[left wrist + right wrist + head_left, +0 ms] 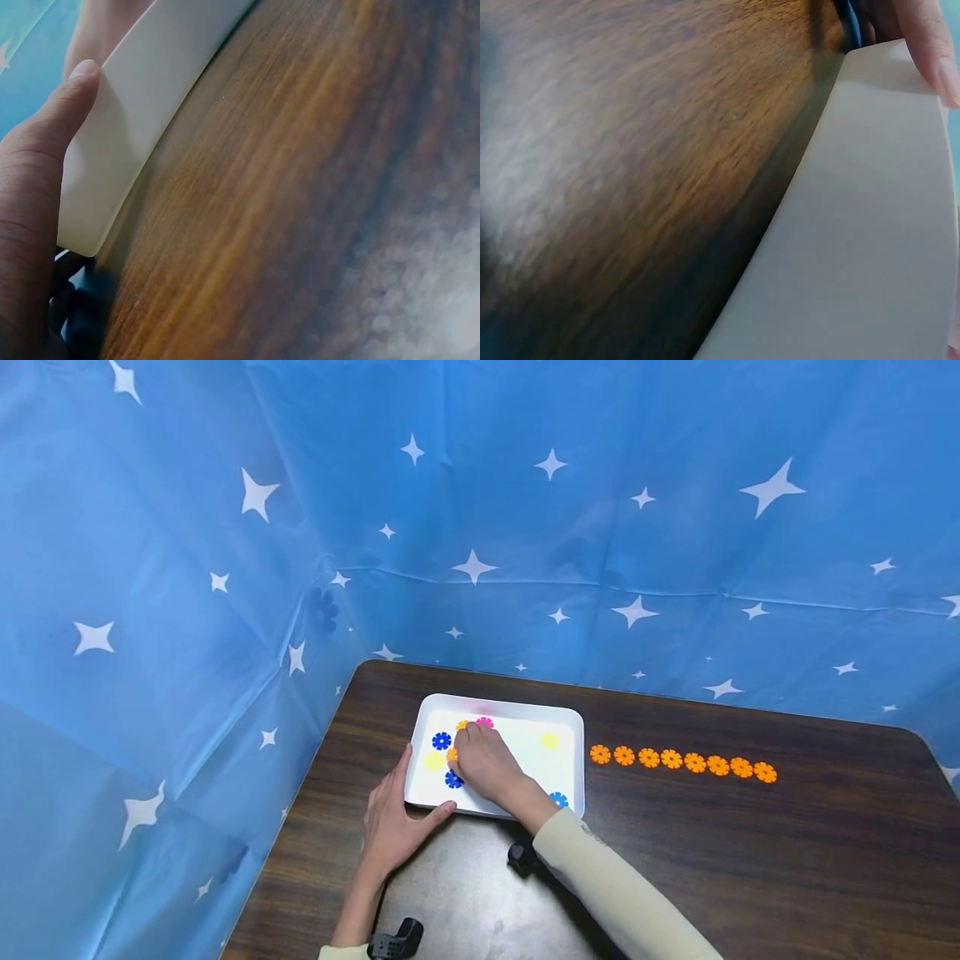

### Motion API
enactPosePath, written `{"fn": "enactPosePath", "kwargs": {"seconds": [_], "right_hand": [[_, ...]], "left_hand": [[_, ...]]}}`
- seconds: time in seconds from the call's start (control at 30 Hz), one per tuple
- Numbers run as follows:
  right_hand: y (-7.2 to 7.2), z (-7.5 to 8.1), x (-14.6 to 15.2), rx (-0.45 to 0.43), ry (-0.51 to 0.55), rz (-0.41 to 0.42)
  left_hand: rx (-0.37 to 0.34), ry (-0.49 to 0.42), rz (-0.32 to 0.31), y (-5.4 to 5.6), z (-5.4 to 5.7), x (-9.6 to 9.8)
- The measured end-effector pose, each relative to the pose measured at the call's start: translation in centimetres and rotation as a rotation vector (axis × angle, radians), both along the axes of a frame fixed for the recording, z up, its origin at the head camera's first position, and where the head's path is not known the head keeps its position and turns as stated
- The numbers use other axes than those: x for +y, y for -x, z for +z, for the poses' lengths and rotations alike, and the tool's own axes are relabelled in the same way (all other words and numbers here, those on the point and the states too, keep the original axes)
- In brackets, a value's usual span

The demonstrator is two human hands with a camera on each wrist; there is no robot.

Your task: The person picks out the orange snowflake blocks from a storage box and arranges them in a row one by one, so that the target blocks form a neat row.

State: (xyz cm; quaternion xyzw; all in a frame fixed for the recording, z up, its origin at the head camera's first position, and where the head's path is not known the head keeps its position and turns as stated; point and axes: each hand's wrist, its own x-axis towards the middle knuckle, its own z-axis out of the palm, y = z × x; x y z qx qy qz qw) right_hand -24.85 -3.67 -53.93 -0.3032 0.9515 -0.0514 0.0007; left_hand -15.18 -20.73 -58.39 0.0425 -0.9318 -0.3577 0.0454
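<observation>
A white tray holds several flower-shaped plastic discs. My left hand grips the tray's near left corner, fingers along the left side and thumb at the front rim. In the left wrist view, the left thumb lies against the rim. My right hand reaches in over the tray's left half and pinches an orange disc between thumb and fingertips. Around it lie a dark blue disc, another blue disc, a pale yellow disc and a pink disc.
Right of the tray, several orange discs form a straight row on the dark wooden table. A yellow disc and a light blue disc lie at the tray's right side. Behind the table hangs a blue star-patterned curtain.
</observation>
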Motion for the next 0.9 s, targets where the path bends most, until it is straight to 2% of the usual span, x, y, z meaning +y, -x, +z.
{"fn": "enactPosePath", "kwargs": {"seconds": [0.3,0.47,0.67,0.9], "right_hand": [[-0.3,1.1,1.6,-0.054,0.123,-0.015],[-0.6,1.4,2.6,-0.054,0.140,-0.009],[-0.9,1.4,3.9,-0.040,0.156,-0.006],[-1.3,2.0,5.7,-0.049,0.189,-0.028]], "left_hand": [[-0.031,-0.005,0.002,0.1,0.1,0.1],[-0.022,0.004,0.005,0.1,-0.1,0.0],[-0.047,0.005,0.005,0.2,-0.1,0.1],[-0.044,0.004,0.008,0.1,0.1,0.1]]}}
